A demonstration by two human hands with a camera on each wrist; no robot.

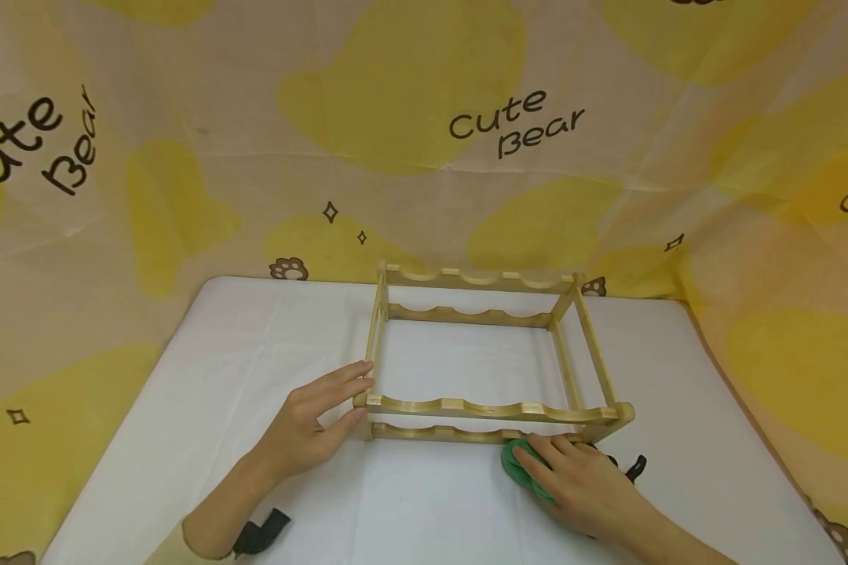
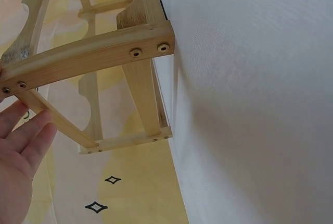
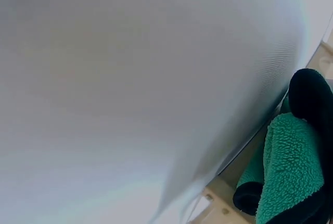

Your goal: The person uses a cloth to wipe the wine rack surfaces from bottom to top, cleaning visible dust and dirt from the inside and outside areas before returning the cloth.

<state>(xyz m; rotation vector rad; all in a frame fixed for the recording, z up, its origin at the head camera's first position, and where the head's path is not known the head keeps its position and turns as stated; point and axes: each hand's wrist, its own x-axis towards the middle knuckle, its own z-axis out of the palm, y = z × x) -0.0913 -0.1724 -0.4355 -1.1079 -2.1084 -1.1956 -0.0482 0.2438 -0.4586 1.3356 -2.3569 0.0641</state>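
Observation:
A pale wooden rack (image 1: 487,410), with scalloped rails like a small bottle rack, stands on the white table. My left hand (image 1: 309,424) rests on its near left corner, fingertips against the upper side rail and thumb at the front. In the left wrist view the straight fingers (image 2: 39,135) lie along the outside of that rail. At the lower front rail, toward its right end, my right hand (image 1: 572,480) holds a folded green cloth (image 1: 521,464). The cloth's terry texture (image 3: 292,166) shows in the right wrist view, between dark-looking fingers (image 3: 309,91).
A white cover (image 1: 424,510) spreads over the table. Behind and at both sides hangs a yellow patterned curtain (image 1: 396,102), close beyond the rack's far rails. Black straps (image 1: 263,534) show near both wrists. Small bolts (image 2: 136,52) sit in the rack's posts.

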